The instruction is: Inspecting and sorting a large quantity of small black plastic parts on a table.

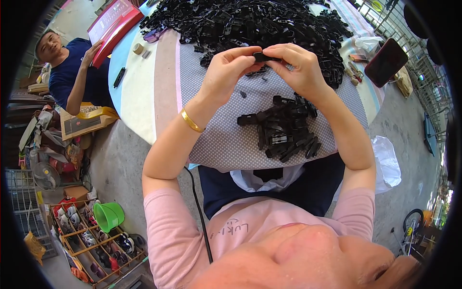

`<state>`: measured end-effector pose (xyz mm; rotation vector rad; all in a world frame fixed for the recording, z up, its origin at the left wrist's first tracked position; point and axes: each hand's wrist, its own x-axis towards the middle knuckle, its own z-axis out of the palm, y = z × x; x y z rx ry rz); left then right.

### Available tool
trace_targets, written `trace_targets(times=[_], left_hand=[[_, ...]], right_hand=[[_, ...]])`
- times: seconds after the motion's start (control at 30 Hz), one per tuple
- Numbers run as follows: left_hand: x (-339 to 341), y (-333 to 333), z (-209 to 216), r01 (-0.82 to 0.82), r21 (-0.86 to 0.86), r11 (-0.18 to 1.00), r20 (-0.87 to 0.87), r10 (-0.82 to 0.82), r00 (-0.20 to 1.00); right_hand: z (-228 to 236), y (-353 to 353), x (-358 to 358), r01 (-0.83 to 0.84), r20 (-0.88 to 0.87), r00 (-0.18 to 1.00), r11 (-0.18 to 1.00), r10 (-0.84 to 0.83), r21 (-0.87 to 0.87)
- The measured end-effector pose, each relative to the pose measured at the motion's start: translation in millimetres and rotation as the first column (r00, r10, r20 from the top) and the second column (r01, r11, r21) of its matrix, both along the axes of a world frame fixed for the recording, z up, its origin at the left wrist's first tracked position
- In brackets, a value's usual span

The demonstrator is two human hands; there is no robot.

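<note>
Both of my hands are raised over the near side of the pile, fingertips pinched together on one small black plastic piece (262,57). My left hand (226,70) grips its left end, and a gold bracelet circles that wrist. The other end sits between the thumb and fingers of my right hand (301,67). Fingers cover much of the piece, so its exact kind cannot be made out. Beyond my hands spreads a large heap of black plastic parts (260,26). Between my forearms, near the table's front edge, lies a smaller group of similar parts (284,127).
A round table with a patterned cloth (216,139) bears everything. At right lie a dark phone (386,62) and keys (355,72). At left, another person (74,62) holds a red box (115,29). A white plastic bag (386,164) hangs right of my lap.
</note>
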<state>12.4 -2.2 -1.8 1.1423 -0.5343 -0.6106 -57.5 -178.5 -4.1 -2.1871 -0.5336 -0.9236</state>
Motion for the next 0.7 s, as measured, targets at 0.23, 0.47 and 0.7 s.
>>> trace_targets(times=[0.23, 0.47, 0.7], left_hand=[[-9, -4, 0, -0.123, 0.114, 0.986, 0.206, 0.098, 0.974], [-16, -3, 10, -0.218, 0.111, 0.97, 0.451, 0.147, 0.881], [-22, 0, 20, -0.127, 0.062, 0.99, 0.38, 0.095, 0.92]], right_hand=[[-1, 0, 0, 0.004, 0.08, 0.997, 0.994, 0.005, -0.11], [5, -8, -1, -0.139, -0.398, 0.838, 0.852, 0.373, 0.505], [11, -13, -5, -0.114, -0.393, 0.855, 0.862, 0.338, 0.493]])
